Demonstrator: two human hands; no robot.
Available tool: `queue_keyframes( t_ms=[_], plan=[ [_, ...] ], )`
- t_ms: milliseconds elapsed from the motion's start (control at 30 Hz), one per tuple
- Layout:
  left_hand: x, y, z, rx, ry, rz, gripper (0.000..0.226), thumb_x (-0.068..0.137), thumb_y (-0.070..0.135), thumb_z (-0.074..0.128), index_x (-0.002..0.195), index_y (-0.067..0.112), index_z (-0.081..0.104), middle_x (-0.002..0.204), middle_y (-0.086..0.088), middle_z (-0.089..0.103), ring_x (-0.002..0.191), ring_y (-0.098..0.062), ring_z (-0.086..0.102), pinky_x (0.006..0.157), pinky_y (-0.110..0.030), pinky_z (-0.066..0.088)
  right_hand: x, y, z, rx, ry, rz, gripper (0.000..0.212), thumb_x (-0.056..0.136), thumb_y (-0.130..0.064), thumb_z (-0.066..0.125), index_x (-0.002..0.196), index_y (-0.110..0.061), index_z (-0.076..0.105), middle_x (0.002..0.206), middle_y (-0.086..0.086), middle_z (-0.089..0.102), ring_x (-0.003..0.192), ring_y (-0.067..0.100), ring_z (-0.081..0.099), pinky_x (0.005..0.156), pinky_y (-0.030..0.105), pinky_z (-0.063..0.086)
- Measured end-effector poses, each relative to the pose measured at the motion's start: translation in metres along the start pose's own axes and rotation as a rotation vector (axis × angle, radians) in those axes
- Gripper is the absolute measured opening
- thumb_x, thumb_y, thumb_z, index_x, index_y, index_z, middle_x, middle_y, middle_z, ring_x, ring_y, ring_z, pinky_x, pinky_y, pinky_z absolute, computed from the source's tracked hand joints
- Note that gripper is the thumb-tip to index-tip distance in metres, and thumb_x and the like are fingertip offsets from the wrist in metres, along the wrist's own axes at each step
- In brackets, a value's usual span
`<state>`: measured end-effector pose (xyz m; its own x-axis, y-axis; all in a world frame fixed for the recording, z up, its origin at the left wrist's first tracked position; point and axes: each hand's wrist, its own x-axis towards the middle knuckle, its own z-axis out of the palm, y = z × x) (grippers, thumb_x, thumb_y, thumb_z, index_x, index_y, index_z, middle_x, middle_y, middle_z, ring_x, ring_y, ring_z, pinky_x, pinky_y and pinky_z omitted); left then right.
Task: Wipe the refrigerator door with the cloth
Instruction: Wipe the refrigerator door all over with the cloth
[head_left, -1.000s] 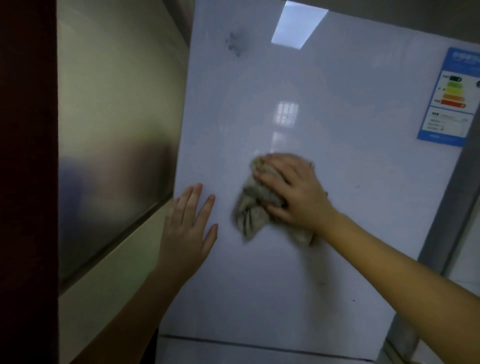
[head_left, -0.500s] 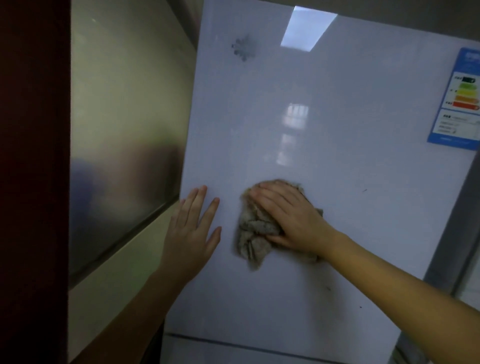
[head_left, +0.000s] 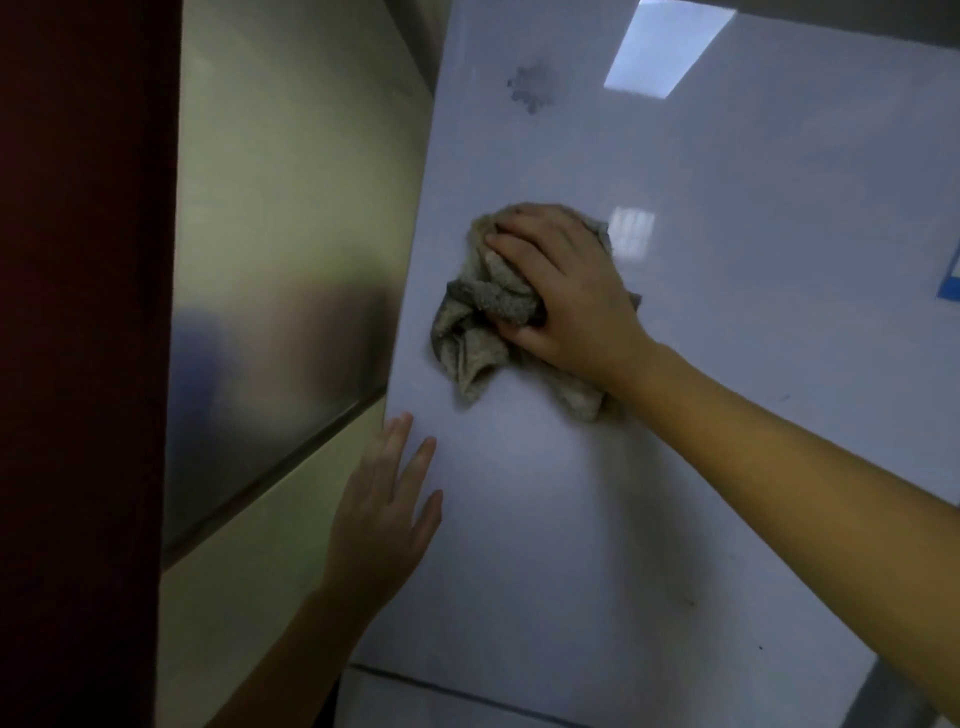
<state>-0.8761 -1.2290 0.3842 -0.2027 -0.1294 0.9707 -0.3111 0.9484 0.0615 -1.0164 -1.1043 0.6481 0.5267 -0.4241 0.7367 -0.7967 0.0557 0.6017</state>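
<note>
The white glossy refrigerator door (head_left: 727, 467) fills most of the view. My right hand (head_left: 563, 291) presses a crumpled grey-beige cloth (head_left: 470, 332) flat against the door, left of its centre. The cloth bunches out to the left and below my fingers. My left hand (head_left: 382, 514) lies flat on the door near its left edge, fingers spread, below the cloth and apart from it. A grey smudge (head_left: 530, 89) sits high on the door above the cloth.
A steel-faced side panel (head_left: 280, 332) and a beige wall adjoin the door's left edge. A dark red vertical surface (head_left: 78, 364) stands at far left. A blue label's corner (head_left: 950, 283) shows at the right edge. A seam to the lower door (head_left: 467, 696) runs along the bottom.
My right hand has slid the cloth up the door and toward its left edge. My left hand stays flat on the door. The view has shifted, so the blue label is nearly out of frame.
</note>
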Motion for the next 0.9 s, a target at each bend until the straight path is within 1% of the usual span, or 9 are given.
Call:
queue_keyframes(
  t_ms=[100,200,300,400,500,600,733,800,900],
  plan=[
    [-0.002,-0.001,0.003,0.002,-0.028,-0.004,0.058,0.099,0.034,0.056,0.148,0.007,0.046,0.161,-0.019,0.035,0.15,-0.034,0.033,0.117,-0.045,0.039,-0.028,-0.019,0.004,0.042,-0.082,-0.025,0.057,0.096,-0.039,0.069,0.138,-0.001,0.062,0.145,0.019,0.059,0.138,0.038,0.052,0.121,0.049,0.036],
    [-0.002,-0.001,0.005,0.013,-0.03,0.012,0.059,0.099,0.035,0.056,0.149,0.006,0.045,0.161,-0.021,0.034,0.15,-0.035,0.033,0.118,-0.046,0.038,-0.079,-0.04,0.006,0.075,-0.143,-0.043,0.056,0.097,-0.038,0.069,0.139,-0.002,0.062,0.147,0.019,0.058,0.14,0.038,0.051,0.122,0.05,0.035],
    [-0.001,-0.001,0.002,0.018,-0.031,0.018,0.059,0.099,0.033,0.057,0.149,0.005,0.046,0.161,-0.021,0.033,0.15,-0.036,0.033,0.118,-0.047,0.037,-0.134,-0.056,0.003,0.082,-0.209,-0.078,0.056,0.098,-0.039,0.069,0.14,-0.004,0.062,0.148,0.017,0.058,0.141,0.035,0.052,0.121,0.05,0.037],
    [0.001,0.0,-0.002,0.023,-0.039,0.025,0.058,0.099,0.032,0.056,0.148,0.004,0.046,0.161,-0.022,0.034,0.15,-0.037,0.033,0.119,-0.047,0.036,-0.163,-0.057,-0.007,0.067,-0.223,-0.039,0.057,0.097,-0.041,0.071,0.141,-0.006,0.061,0.149,0.016,0.057,0.142,0.034,0.051,0.12,0.051,0.039],
    [0.004,0.003,-0.004,0.017,-0.055,0.009,0.058,0.098,0.032,0.056,0.147,0.002,0.048,0.16,-0.023,0.034,0.15,-0.038,0.032,0.119,-0.049,0.036,-0.168,-0.051,-0.014,0.057,-0.169,0.05,0.057,0.096,-0.04,0.072,0.139,-0.004,0.063,0.149,0.017,0.057,0.141,0.036,0.051,0.118,0.053,0.04],
    [0.008,0.009,-0.006,0.025,-0.061,0.002,0.058,0.097,0.032,0.056,0.146,0.002,0.048,0.16,-0.023,0.034,0.149,-0.04,0.033,0.119,-0.05,0.035,-0.168,-0.043,-0.024,0.049,-0.049,0.179,0.054,0.096,-0.036,0.069,0.137,-0.001,0.063,0.145,0.022,0.057,0.137,0.04,0.052,0.116,0.055,0.04],
    [0.027,0.019,-0.011,0.041,-0.04,0.066,0.056,0.097,0.032,0.055,0.145,0.002,0.05,0.159,-0.023,0.035,0.148,-0.041,0.035,0.12,-0.048,0.032,-0.166,-0.023,-0.045,-0.025,0.131,0.332,0.053,0.092,-0.018,0.075,0.14,-0.002,0.058,0.144,0.025,0.052,0.134,0.045,0.051,0.113,0.061,0.041],
    [0.042,0.026,-0.012,0.034,-0.023,0.089,0.054,0.098,0.031,0.056,0.144,0.002,0.051,0.159,-0.024,0.036,0.147,-0.042,0.037,0.118,-0.05,0.034,-0.168,-0.014,-0.054,-0.068,0.173,0.354,0.048,0.095,-0.014,0.071,0.141,-0.005,0.058,0.145,0.023,0.049,0.137,0.045,0.049,0.115,0.061,0.039],
    [0.058,0.038,-0.01,0.032,-0.024,0.11,0.053,0.099,0.032,0.053,0.143,0.003,0.052,0.158,-0.024,0.037,0.146,-0.042,0.038,0.119,-0.05,0.032,-0.183,-0.006,-0.06,-0.125,0.17,0.406,0.037,0.099,-0.016,0.065,0.135,-0.007,0.066,0.142,0.024,0.056,0.139,0.046,0.046,0.117,0.06,0.037]
  ],
)
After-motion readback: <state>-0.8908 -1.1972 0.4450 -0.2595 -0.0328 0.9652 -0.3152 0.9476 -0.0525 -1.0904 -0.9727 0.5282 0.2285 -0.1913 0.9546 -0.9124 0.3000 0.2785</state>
